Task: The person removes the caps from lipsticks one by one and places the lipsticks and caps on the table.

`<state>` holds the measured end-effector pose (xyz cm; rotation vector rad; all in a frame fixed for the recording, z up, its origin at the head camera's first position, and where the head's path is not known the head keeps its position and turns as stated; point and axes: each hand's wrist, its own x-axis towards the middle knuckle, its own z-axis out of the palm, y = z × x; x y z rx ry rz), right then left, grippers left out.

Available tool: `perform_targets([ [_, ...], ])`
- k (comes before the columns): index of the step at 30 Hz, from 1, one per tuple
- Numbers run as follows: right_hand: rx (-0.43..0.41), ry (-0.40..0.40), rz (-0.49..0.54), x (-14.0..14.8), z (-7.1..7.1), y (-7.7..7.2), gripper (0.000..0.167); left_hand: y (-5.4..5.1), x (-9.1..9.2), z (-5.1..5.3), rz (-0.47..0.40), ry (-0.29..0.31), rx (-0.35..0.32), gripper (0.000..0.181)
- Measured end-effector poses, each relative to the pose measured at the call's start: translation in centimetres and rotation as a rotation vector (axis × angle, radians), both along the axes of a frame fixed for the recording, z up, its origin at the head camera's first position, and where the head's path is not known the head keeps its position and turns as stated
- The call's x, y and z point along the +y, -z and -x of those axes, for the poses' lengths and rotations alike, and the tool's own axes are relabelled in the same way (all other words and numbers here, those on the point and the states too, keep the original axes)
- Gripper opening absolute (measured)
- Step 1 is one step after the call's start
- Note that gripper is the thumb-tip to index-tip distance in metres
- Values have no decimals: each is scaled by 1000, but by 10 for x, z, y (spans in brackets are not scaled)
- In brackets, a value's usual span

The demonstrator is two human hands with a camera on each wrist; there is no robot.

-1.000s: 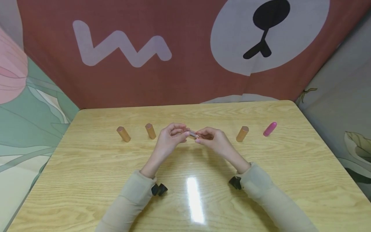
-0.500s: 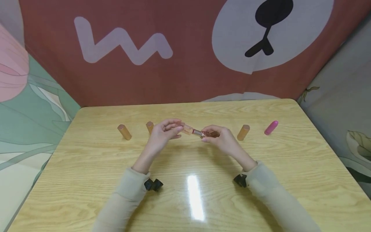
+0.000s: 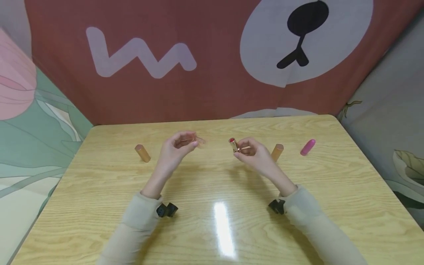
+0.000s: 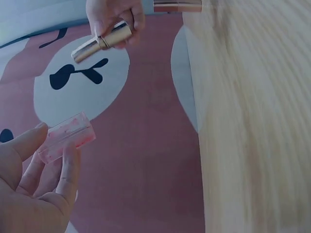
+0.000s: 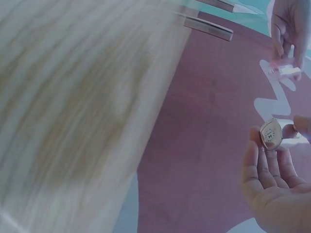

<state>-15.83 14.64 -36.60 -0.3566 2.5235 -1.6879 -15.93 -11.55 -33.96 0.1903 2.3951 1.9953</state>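
Observation:
My left hand (image 3: pixel 173 150) pinches a clear, pinkish lipstick cap (image 4: pixel 68 137) between thumb and fingers, above the table. Red smears show on the cap's wall in the left wrist view. Opposite it, my right hand (image 3: pixel 255 154) holds a gold lipstick (image 3: pixel 233 145) by its lower part. The lipstick's red tip points up and slightly left in the head view. Its base (image 5: pixel 270 135), with a small printed label, faces the right wrist camera. Cap and lipstick are apart.
An orange-gold tube (image 3: pixel 142 153) stands on the wooden table (image 3: pixel 212 191) to the left. Another tube (image 3: pixel 277 152) stands right of my right hand, partly covered by it. Farther right is a pink tube (image 3: pixel 308 147). A brown cloth (image 3: pixel 212 92) hangs behind the table.
The clear cap has come off the lipstick, and my hands have moved apart. The lipstick has turned more upright. My left hand now hides the second tube on the left in the head view.

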Motion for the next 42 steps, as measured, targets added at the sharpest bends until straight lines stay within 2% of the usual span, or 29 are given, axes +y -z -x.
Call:
perform_targets([
  [5, 23, 2, 7, 8, 0, -7, 37, -5, -16, -2, 79, -49, 12, 40],
  [12, 67, 36, 28, 18, -4, -20, 34, -12, -41, -8, 135, -127, 13, 44],
  [20, 70, 96, -10, 34, -6, -33, 35, -10, -75, -14, 182, -210, 65, 44],
  [24, 57, 127, 10, 44, -6, -37, 26, -9, -93, -15, 215, -260, 65, 45],
  [27, 70, 142, 41, 51, -6, -40, 19, -8, -106, -15, 229, -307, 76, 43],
  [32, 81, 158, 86, 60, -6, -43, 21, -4, -126, -14, 235, -376, 96, 38],
  [38, 119, 136, 266, 68, -4, -41, 35, 0, -143, -14, 211, -427, 40, 31],
  [42, 120, 140, 292, 73, -3, -39, 34, 5, -152, -13, 191, -441, -4, 26],
])
